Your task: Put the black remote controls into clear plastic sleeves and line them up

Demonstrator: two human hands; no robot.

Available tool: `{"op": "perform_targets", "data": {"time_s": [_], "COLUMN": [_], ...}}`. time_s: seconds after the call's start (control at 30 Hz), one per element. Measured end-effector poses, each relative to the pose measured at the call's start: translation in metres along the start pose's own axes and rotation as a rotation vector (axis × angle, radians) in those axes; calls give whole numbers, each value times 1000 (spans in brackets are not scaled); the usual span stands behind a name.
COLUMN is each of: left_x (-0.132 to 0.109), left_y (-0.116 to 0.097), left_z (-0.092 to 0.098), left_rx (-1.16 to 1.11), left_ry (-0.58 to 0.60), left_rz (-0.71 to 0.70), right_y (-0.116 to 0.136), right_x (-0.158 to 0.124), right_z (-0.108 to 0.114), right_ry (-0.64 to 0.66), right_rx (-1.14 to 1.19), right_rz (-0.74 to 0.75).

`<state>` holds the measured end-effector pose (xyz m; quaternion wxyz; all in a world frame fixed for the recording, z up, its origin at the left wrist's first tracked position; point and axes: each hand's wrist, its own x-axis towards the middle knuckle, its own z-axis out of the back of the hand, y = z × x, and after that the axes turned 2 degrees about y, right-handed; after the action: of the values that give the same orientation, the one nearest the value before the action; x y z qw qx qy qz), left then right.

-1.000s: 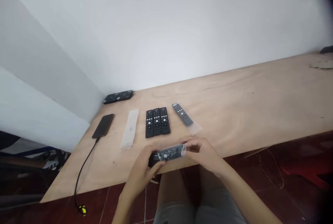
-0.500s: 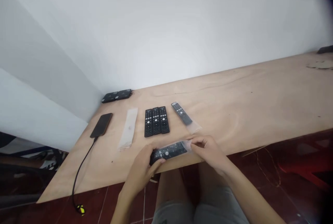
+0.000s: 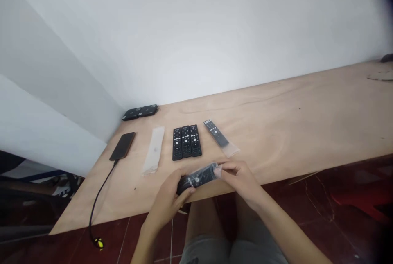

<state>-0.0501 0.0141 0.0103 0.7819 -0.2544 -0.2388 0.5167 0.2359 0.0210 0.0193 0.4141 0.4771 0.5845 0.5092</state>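
A black remote control in a clear plastic sleeve is held over the table's front edge. My left hand is wrapped round its left end, thumb on top. At the other end, my right hand pinches the loose plastic of the sleeve. Just beyond lie three bare remotes side by side. To their right, another remote lies in its own sleeve, with spare plastic sticking out at the near end. A flat stack of empty plastic sleeves rests to the left.
A phone lies at the table's left, its black cable hanging over the front edge. Two black boxes sit by the wall. The wooden table runs far right. A red object stands on the floor at right.
My right hand has moved slightly left, closer to the remote's end, bringing the sleeve's loose plastic in with it. My left hand keeps its grip. The view has shifted a little.
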Motion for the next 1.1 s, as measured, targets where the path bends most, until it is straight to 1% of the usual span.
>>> {"op": "perform_targets", "data": {"time_s": [0.13,0.27,0.37,0.43,0.5,0.6,0.67,0.73,0.83,0.97,1.1], "left_x": [2,2,0,0,1,1,-1,-6,-18,-28,-27], "left_y": [0,0,0,0,0,2,7,16,30,42,47], "left_z": [-2,0,3,6,8,11,14,19,30,39,37], "left_rx": [7,-3,-21,-43,-56,-46,-28,-6,19,9,6], "left_ry": [-8,4,-11,-20,-24,-45,-65,-90,-145,-203,-162], "left_rz": [14,41,72,77,62,23,11,17,32,58,82], "right_y": [-1,-2,-6,-9,-10,-10,-8,-7,-6,-10,-15], "right_x": [-5,-17,-28,-36,-42,-51,-56,-60,-62,-52,-29], "right_z": [13,38,66,86,105,125,131,131,119,90,59], "right_ry": [-35,-81,-180,-296,-422,-502,-515,-495,-423,-337,-286], "right_rx": [-42,-61,-2,34,64,30,-29,-91,-208,-464,-697], "right_rz": [-4,-1,-48,-73,-47,-20,-3,-5,-38,1,24]}}
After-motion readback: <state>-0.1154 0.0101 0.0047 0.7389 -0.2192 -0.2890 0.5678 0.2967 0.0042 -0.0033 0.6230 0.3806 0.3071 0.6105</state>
